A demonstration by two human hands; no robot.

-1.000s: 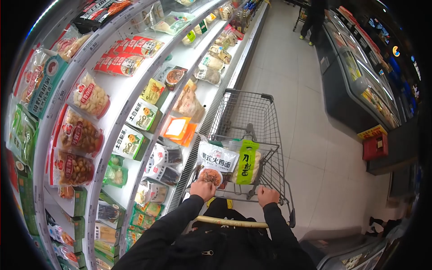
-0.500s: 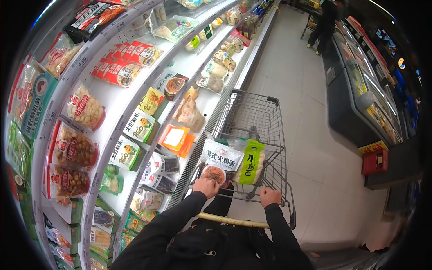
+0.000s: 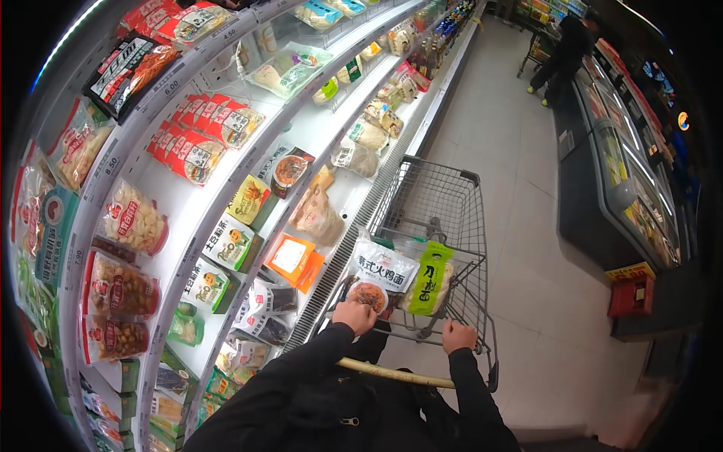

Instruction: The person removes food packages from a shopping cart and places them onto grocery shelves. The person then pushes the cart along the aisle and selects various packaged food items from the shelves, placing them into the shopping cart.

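My left hand point(image 3: 355, 317) is closed at the lower edge of a white noodle packet point(image 3: 384, 270) with dark lettering and a picture of a bowl. To the right of that packet, a clear bag of pale noodles point(image 3: 428, 280) with a bright green label leans in the wire shopping cart point(image 3: 446, 197). My right hand point(image 3: 459, 337) forms a fist by the cart's near right side, below the green-labelled bag. What its fingers wrap around is hidden. Both forearms reach over the yellowish cart handle point(image 3: 395, 373).
Chilled shelves point(image 3: 248, 143) of packaged foods with price strips curve along the left, close beside the cart. A tiled aisle point(image 3: 508, 188) runs ahead. On the right stand display freezers point(image 3: 602, 188) and a red box point(image 3: 631, 296). Further up, a person point(image 3: 566, 56) in dark clothes stands by another cart.
The cart, both hands and the packets appear slightly further right and lower in view. The white packet tilts a little more. Both hands stay closed, and the person ahead has shifted stance.
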